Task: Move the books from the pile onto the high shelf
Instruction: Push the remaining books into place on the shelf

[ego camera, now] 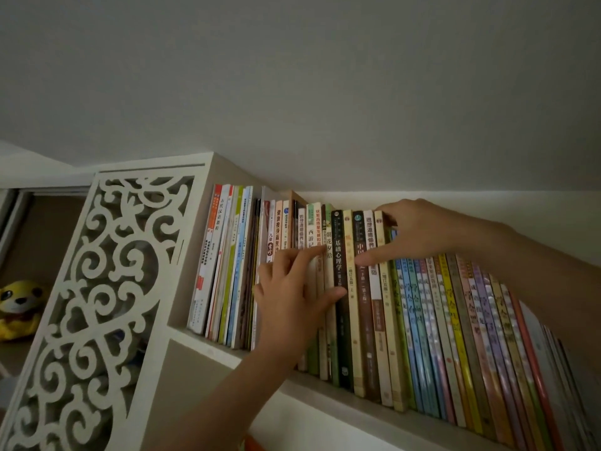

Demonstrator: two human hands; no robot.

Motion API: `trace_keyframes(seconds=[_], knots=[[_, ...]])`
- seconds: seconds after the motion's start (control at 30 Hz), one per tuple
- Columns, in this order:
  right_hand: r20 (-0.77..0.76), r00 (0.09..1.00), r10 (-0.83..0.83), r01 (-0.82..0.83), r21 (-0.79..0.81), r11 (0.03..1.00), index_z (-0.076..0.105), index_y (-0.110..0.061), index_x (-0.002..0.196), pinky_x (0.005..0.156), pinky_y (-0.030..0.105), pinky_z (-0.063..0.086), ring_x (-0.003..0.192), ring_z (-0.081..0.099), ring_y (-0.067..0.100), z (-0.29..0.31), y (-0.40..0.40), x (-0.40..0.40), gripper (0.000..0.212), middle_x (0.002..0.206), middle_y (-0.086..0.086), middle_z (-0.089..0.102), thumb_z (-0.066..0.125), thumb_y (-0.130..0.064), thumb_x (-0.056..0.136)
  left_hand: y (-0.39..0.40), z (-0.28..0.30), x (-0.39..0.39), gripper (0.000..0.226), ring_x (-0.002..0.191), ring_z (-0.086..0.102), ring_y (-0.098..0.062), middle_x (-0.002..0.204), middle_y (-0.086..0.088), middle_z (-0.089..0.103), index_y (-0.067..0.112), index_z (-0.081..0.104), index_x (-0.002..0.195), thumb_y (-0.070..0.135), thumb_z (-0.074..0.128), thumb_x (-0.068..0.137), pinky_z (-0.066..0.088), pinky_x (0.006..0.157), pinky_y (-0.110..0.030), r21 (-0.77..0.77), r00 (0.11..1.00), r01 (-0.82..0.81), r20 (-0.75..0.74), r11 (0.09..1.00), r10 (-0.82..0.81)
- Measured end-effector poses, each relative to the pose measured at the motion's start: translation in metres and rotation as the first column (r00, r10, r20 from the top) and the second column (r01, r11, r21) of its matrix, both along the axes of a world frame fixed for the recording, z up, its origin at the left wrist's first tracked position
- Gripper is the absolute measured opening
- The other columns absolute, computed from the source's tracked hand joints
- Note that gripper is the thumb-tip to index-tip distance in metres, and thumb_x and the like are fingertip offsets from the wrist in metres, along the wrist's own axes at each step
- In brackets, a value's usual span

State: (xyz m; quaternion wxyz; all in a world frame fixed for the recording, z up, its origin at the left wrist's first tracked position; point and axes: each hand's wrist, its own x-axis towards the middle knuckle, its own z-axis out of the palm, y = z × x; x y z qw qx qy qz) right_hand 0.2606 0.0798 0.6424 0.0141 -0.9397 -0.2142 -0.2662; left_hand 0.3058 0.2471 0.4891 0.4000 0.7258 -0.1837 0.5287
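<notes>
A tight row of upright, colourful paperback books [357, 288] fills the high white shelf [325, 398]; the left hand [292, 288] lies spread flat on the spines, the right hand [413, 232] pinches the books' top edges

Looking like home, likely study or child's room. White high shelf [325, 398] running along plain wall just under ceiling, holding packed row of books [422, 320] standing upright: textbooks and thin colourful children's volumes. Ornate white carved fretwork panel [97, 288] fronting cabinet at left. Yellow plush toy [19, 307] sitting in open brown cubby beside panel.
</notes>
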Motion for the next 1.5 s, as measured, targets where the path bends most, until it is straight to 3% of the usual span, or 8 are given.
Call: trace_keyframes(seconds=[0.33, 0.5, 0.6, 0.73, 0.97, 1.2, 1.33, 1.5], knots=[[-0.06, 0.998, 0.014, -0.012, 0.029, 1.0, 0.066, -0.034, 0.112, 0.099, 0.038, 0.048, 0.102, 0.065, 0.002, 0.005, -0.001, 0.004, 0.072, 0.108, -0.016, 0.07, 0.059, -0.079, 0.056, 0.024, -0.02, 0.018, 0.07, 0.128, 0.019, -0.021, 0.149, 0.005, 0.018, 0.036, 0.019, 0.147, 0.064, 0.033, 0.084, 0.033, 0.099, -0.046, 0.395, 0.984, -0.169, 0.121, 0.903, 0.131], [0.021, 0.996, -0.088, 0.09, -0.085, 0.992, 0.058, -0.029, 0.122, 0.095, 0.037, 0.05, 0.104, 0.062, 0.01, -0.001, 0.003, -0.01, 0.074, 0.118, -0.01, 0.064, 0.041, -0.078, 0.069, 0.003, -0.019, -0.012, 0.09, 0.139, -0.032, -0.004, 0.152, 0.017, -0.032, 0.035, -0.021, 0.144, 0.067, 0.036, 0.082, -0.01, 0.117, -0.036, 0.417, 0.995, 0.095, -0.034, 0.904, -0.089], [0.065, 0.996, -0.054, 0.061, -0.11, 0.992, 0.056, -0.026, 0.122, 0.092, 0.038, 0.052, 0.101, 0.063, 0.011, -0.007, 0.003, -0.012, 0.074, 0.118, -0.006, 0.066, 0.035, -0.076, 0.072, -0.012, -0.021, -0.02, 0.099, 0.137, -0.033, -0.001, 0.15, 0.014, -0.036, 0.028, -0.022, 0.146, 0.058, 0.051, 0.085, -0.01, 0.113, -0.03, 0.396, 0.987, 0.156, -0.088, 0.905, -0.132], [0.165, 0.983, -0.078, 0.1, -0.129, 0.987, 0.047, -0.028, 0.128, 0.08, 0.04, 0.056, 0.086, 0.065, 0.014, -0.018, 0.002, -0.005, 0.066, 0.107, -0.003, 0.067, 0.025, -0.071, 0.083, -0.014, -0.021, -0.016, 0.097, 0.14, -0.025, -0.001, 0.152, 0.014, -0.03, 0.028, -0.011, 0.149, 0.05, 0.058, 0.085, -0.006, 0.114, -0.028, 0.35, 0.989, 0.148, -0.048, 0.925, -0.14], [0.274, 0.948, -0.161, 0.187, -0.072, 0.98, 0.054, -0.02, 0.093, 0.076, 0.039, 0.055, 0.077, 0.062, 0.017, -0.015, 0.007, 0.002, 0.067, 0.092, 0.004, 0.066, 0.018, -0.075, 0.08, 0.001, -0.019, -0.007, 0.104, 0.143, -0.024, -0.008, 0.158, 0.005, -0.021, 0.022, -0.002, 0.152, 0.057, 0.062, 0.078, -0.009, 0.114, -0.032, 0.489, 0.997, 0.052, 0.021, 0.871, -0.072], [0.264, 0.955, -0.138, 0.169, -0.098, 0.981, 0.028, -0.028, 0.148, 0.106, 0.047, 0.04, 0.133, 0.043, 0.021, -0.003, 0.044, 0.006, 0.113, 0.151, 0.0, 0.039, 0.054, -0.084, 0.053, 0.025, -0.002, 0.005, 0.077, 0.133, 0.024, -0.012, 0.151, 0.015, 0.032, 0.033, 0.032, 0.144, 0.064, 0.054, 0.078, 0.025, 0.11, -0.037, 0.253, 0.979, -0.065, 0.205, 0.965, 0.012], [0.266, 0.963, -0.052, 0.07, -0.059, 0.996, 0.043, -0.023, 0.142, 0.091, 0.029, 0.043, 0.122, 0.054, 0.016, 0.003, 0.054, 0.012, 0.089, 0.141, 0.0, 0.051, 0.073, -0.06, 0.067, 0.049, 0.031, 0.022, 0.057, 0.115, 0.033, -0.009, 0.148, 0.012, 0.038, 0.024, 0.038, 0.143, 0.037, 0.056, 0.09, 0.039, 0.098, -0.03, 0.241, 0.963, -0.161, 0.249, 0.957, 0.1], [0.3, 0.952, -0.053, 0.048, 0.022, 0.999, 0.058, -0.023, 0.128, 0.074, 0.018, 0.045, 0.095, 0.062, 0.007, -0.004, 0.047, 0.017, 0.07, 0.117, -0.002, 0.066, 0.074, -0.057, 0.069, 0.053, 0.053, 0.029, 0.058, 0.117, 0.037, -0.015, 0.15, 0.007, 0.035, 0.02, 0.035, 0.144, 0.041, 0.051, 0.093, 0.039, 0.095, -0.03, 0.307, 0.948, -0.227, 0.289, 0.925, 0.136]])
